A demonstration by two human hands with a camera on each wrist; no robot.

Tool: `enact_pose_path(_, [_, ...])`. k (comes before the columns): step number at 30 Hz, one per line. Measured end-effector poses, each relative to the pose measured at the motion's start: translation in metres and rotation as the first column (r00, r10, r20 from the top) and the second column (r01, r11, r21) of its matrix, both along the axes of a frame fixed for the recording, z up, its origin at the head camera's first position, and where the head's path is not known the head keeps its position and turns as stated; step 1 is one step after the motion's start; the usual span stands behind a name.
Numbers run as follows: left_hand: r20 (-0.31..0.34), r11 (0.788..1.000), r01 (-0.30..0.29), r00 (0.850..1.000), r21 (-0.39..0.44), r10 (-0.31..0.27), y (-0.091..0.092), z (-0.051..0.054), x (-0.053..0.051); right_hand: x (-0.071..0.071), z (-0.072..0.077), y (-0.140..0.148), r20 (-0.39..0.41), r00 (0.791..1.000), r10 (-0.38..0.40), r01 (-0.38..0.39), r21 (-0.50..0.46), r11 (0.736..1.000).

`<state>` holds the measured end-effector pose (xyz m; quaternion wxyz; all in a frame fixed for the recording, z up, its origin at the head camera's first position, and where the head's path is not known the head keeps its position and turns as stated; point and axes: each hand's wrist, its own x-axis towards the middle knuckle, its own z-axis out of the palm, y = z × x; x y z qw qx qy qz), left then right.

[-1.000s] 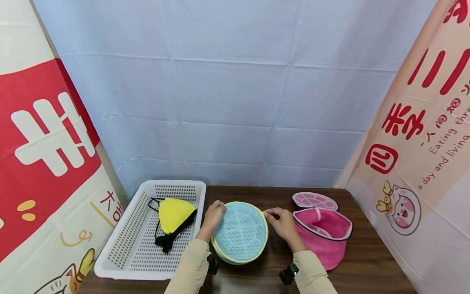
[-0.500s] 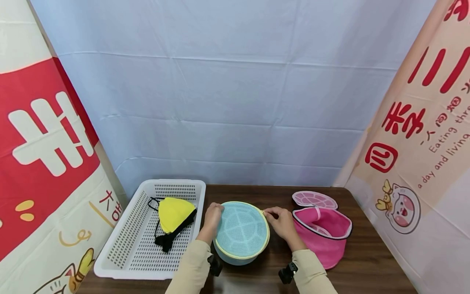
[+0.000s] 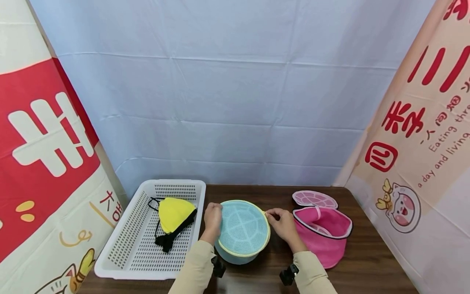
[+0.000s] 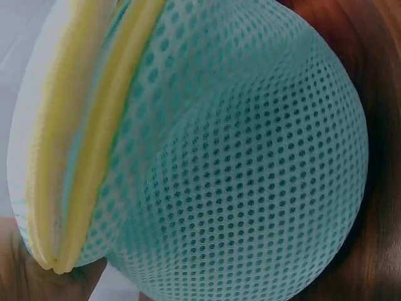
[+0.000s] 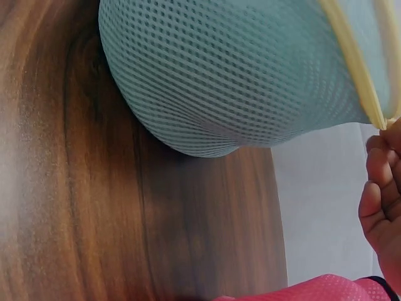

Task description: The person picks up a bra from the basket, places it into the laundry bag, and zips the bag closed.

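Observation:
A round light-blue mesh laundry bag [image 3: 242, 230] with yellow trim stands on the table between both hands. My left hand [image 3: 213, 220] grips the left side of its rim. On the opposite side, the thumb and fingers of my right hand [image 3: 282, 223] pinch the yellow edge; a zipper pull there is too small to make out. The left wrist view shows the mesh side wall [image 4: 250, 175] and two yellow bands meeting at a corner. In the right wrist view the fingers [image 5: 379, 166] of the right hand are at the end of the yellow trim.
A white perforated basket [image 3: 121, 267] on the left holds a yellow and black bra [image 3: 176, 216]. A pink laundry bag [image 3: 324, 249] stands to the right, its lid [image 3: 315, 199] folded back. The dark wooden table [image 3: 378, 265] meets a pale blue cloth backdrop [image 3: 235, 122].
The blue bag has shifted slightly right and tilted, so more of its side wall shows at the front. My left hand has moved a little with it. My right hand has hardly moved.

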<state>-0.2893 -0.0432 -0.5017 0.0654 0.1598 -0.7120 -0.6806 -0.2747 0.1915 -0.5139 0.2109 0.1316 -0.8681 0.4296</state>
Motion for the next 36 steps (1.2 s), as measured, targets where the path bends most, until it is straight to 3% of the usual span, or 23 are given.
enact_pose_path(5, [-0.016,0.997,-0.072,0.997,0.041,0.073,0.002,-0.001,0.002,0.002,-0.002,0.000,0.017,0.999,-0.034,0.035,-0.015,0.999])
enact_pose_path(15, [-0.013,0.993,-0.097,0.995,0.065,0.098,0.010,-0.006,-0.001,0.006,-0.007,-0.003,-0.034,0.992,-0.123,0.119,-0.098,0.988])
enact_pose_path(26, [-0.052,0.982,-0.179,0.982,0.069,0.182,0.016,-0.006,0.004,0.011,-0.006,-0.003,-0.088,0.986,-0.143,0.135,-0.094,0.986])
enact_pose_path(36, [-0.011,0.975,-0.219,0.976,0.038,0.219,0.016,-0.006,-0.001,0.019,-0.012,-0.001,-0.103,0.988,-0.119,0.110,-0.092,0.990])
